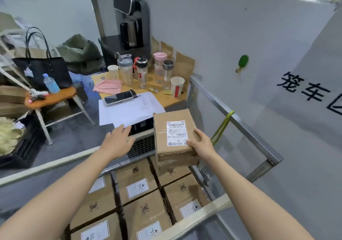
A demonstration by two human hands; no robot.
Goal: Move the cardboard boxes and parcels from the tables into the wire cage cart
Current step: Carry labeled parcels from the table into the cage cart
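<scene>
A brown cardboard box (166, 128) with a white shipping label hangs over the far end of the wire cage cart (249, 128). My right hand (200, 142) grips the box at its near right corner, thumb on the label side. To the left of the box my left hand (118, 137) reaches out flat, fingers straight, holding nothing and apart from the box. Inside the cart lie several packed cardboard boxes (137, 186) with printed logos and white labels, tightly side by side below the held box.
Beyond the cart a low table (172, 102) carries bottles, paper cups, a pink cloth, a phone (119, 97) and white paper. A wooden stool (53, 99) with a black bag stands at the left. A grey partition wall (240, 36) runs along the right.
</scene>
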